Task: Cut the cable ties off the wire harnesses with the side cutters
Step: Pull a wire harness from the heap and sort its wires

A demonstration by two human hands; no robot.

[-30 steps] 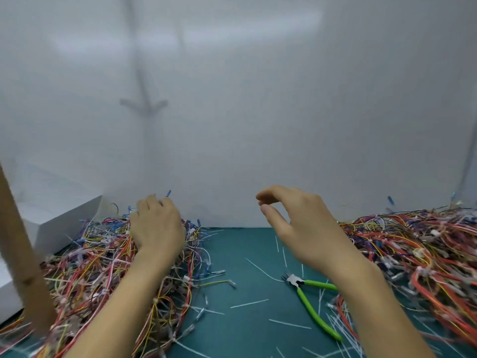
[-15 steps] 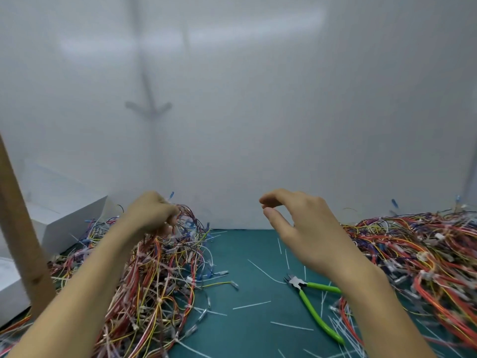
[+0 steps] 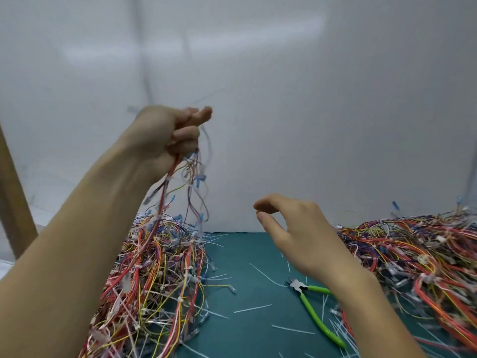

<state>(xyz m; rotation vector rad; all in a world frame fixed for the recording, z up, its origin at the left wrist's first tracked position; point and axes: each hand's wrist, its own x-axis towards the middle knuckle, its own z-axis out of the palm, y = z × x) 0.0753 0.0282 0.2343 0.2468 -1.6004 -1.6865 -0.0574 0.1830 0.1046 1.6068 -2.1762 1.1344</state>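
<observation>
My left hand [image 3: 169, 134] is raised high and grips a wire harness [image 3: 192, 182] of red, yellow and purple wires that dangles from it, its lower end still tangled in the left pile of harnesses [image 3: 154, 275]. White cable ties show along the hanging wires. My right hand [image 3: 296, 233] hovers over the mat with relaxed, slightly bent fingers and holds nothing. The green-handled side cutters [image 3: 313, 308] lie on the teal mat [image 3: 245, 293], below and just in front of my right wrist.
A second large pile of harnesses [image 3: 418, 259] covers the right side. Several cut white tie pieces [image 3: 253, 308] lie scattered on the mat. A white wall stands behind, and a wooden post [image 3: 13, 202] rises at the left edge.
My left hand closed on a harness in the left pile and lifted it well above the pile. My right hand stayed hovering over the mat. The cutters have not moved.
</observation>
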